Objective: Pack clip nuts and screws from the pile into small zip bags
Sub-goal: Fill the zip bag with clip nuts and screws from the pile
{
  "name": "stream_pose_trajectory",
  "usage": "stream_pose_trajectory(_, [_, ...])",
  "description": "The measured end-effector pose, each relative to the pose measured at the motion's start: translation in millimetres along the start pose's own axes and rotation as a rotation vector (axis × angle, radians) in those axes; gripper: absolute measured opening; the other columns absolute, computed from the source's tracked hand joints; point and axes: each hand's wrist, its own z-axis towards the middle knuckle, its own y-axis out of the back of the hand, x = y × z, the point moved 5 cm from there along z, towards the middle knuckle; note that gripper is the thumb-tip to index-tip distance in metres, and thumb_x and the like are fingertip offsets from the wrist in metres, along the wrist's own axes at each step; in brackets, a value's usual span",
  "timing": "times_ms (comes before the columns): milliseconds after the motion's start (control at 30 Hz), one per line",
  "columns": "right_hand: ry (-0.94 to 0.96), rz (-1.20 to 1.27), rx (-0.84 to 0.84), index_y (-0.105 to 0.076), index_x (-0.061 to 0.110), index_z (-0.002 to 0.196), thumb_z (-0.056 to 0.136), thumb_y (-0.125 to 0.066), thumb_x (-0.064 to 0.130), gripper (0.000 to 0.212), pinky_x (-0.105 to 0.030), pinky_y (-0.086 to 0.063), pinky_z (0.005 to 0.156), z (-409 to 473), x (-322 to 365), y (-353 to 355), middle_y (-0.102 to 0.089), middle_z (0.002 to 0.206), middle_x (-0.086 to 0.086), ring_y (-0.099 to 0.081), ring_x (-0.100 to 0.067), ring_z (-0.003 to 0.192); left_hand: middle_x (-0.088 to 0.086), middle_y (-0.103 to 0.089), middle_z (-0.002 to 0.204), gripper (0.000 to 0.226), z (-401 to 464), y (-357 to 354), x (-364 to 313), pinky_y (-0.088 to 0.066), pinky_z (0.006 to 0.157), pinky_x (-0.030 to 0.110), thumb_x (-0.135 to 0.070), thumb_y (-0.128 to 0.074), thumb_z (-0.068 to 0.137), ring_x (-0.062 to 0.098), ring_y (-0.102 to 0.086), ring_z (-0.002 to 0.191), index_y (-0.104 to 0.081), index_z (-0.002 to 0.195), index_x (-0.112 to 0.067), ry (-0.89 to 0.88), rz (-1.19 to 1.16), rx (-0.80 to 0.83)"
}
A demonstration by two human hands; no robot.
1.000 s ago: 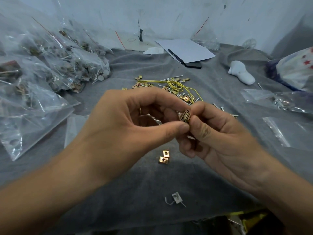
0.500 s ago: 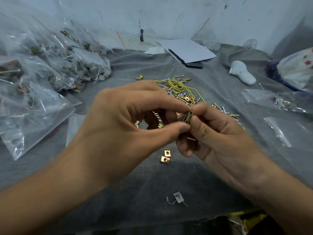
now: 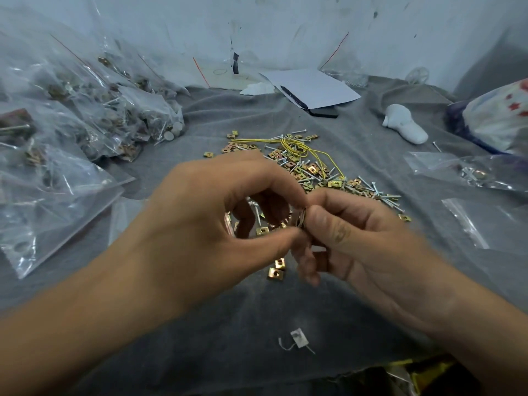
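- Brass-coloured clip nuts (image 3: 303, 220) sit pinched edge-on in a small stack between both hands, held just above the grey cloth (image 3: 200, 352).
- Half a second ago that stack showed clearly between the fingertips; now the right hand (image 3: 354, 244) has closed its thumb over it, and only a sliver peeks out.
- Left hand (image 3: 217, 224) stays curled, thumb and forefinger nipping the stack's near edge — both hands are holding the same little bundle.
- Judging by that, the nuts are being squared up and counted, not yet bagged.
- Behind the hands lies the pile (image 3: 308, 167) of nuts and screws, with a yellow wire (image 3: 297, 147) looped across it; that wire could snag a pick.
- Two loose nuts (image 3: 277, 268) rest on the cloth just below the hands.
- Empty zip bags (image 3: 485, 224) wait flat at the right, well apart from the hands; a reach is needed.
- Filled bags (image 3: 85, 118) heap up at the left.
- White paper (image 3: 311, 87) lies at the back, and a small white tag (image 3: 298, 338) near the front edge.
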Motion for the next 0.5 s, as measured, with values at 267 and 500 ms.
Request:
stream_pose_trajectory(267, [0.0, -0.321, -0.111, -0.077, 0.013, 0.082, 0.076, -0.089, 0.044, 0.034, -0.021, -0.047, 0.048, -7, 9, 8, -0.07, 0.069, -0.009, -0.059, -0.014, 0.054, -0.006, -0.072, 0.089, 0.017, 3, 1, -10, -0.052, 0.069, 0.025, -0.02, -0.082, 0.081, 0.011, -0.068, 0.081, -0.081, 0.098, -0.021, -0.164, 0.197, 0.049])
stream_pose_trajectory(500, [-0.065, -0.286, -0.119, -0.073, 0.015, 0.068, 0.069, -0.093, 0.031, 0.025, -0.022, -0.041, 0.037, -12, 8, 0, -0.067, 0.059, -0.011, -0.055, -0.014, 0.041, -0.005, -0.074, 0.084, 0.016, 1, 5, -12, -0.054, 0.064, 0.021, -0.019, -0.089, 0.081, 0.01, -0.071, 0.075, -0.083, 0.095, -0.021, -0.153, 0.152, 0.108])
